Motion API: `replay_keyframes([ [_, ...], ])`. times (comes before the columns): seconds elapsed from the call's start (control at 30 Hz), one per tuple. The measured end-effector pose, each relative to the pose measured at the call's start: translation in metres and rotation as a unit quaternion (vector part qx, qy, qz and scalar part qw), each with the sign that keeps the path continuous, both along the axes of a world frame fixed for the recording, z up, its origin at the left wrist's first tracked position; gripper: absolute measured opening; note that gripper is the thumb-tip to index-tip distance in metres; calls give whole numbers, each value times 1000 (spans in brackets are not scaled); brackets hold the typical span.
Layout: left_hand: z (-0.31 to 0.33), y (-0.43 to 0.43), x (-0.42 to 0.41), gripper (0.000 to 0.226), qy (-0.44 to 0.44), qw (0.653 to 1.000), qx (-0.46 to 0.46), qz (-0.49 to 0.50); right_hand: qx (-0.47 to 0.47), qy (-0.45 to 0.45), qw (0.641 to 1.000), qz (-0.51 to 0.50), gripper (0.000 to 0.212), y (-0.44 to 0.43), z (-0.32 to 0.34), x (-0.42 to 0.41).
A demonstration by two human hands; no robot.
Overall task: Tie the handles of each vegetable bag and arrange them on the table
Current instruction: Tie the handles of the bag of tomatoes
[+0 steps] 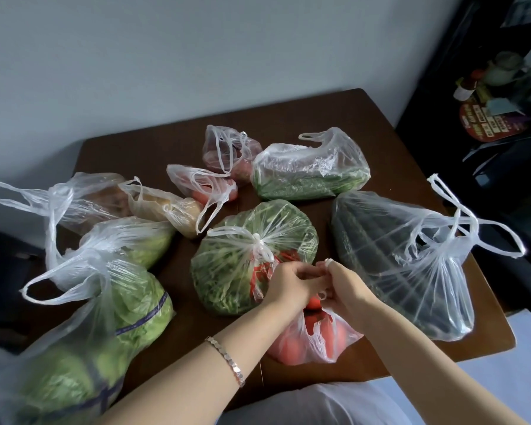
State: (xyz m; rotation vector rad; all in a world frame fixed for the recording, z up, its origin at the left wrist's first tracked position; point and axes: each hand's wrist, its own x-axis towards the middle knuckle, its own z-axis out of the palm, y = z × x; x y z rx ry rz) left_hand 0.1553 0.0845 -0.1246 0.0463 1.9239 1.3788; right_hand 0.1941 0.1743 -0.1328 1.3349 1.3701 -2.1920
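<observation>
While the tomato bag (313, 342) lay at the near edge of the worktop (166, 148), both hands met just above its mouth. The right hand (342, 285) had its grip clenched on the handles (327, 262), with a white strip of plastic looped over one raised finger. The left hand (284, 282), a bracelet (227, 360) on its wrist, had its grip curled in against the right and pinching the same plastic, though the fingers hid the exact contact. Red tomatoes showed through the thin film below the wrists.

Just beyond the hands sat the greens bag (242, 271), its top drawn into a knot (259, 245). To the right lay the dark bag (380, 256), large, its top knotted and the loops standing up toward the right edge. At the near left the cabbage bag (105, 332) lay on its side, its top gathered into loops, and a second leafy bag (135, 240) rested behind it. Farther left and back were a brownish bag (89, 197), its top bunched, and the potato bag (166, 207) with a loose loop. Toward the far side lay a small red bag (203, 182), a reddish bag (230, 151) behind it, and the long green bag (310, 173) at far right, all untied. A dark shelf (488, 87) stood right of the worktop.
</observation>
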Motion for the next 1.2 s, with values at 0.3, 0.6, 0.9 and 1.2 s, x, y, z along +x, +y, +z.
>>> replay_keyframes([
  [0.3, 0, 7, -9, 27, -122, 980, 6, 154, 29, 127, 991, -12, 11, 13, 6, 15],
  [0.6, -7, 2, -13, 23, 1, 992, -27, 122, 233, 152, 958, 66, 18, -17, 12, 17],
  [0.9, -8, -22, 3, 26, 136, 983, 31, -119, 286, 45, 956, -50, 20, 5, -16, 13],
  [1.2, -23, -29, -11, 37, 248, 966, -43, -54, 367, 135, 892, 228, 21, 10, -17, 23],
])
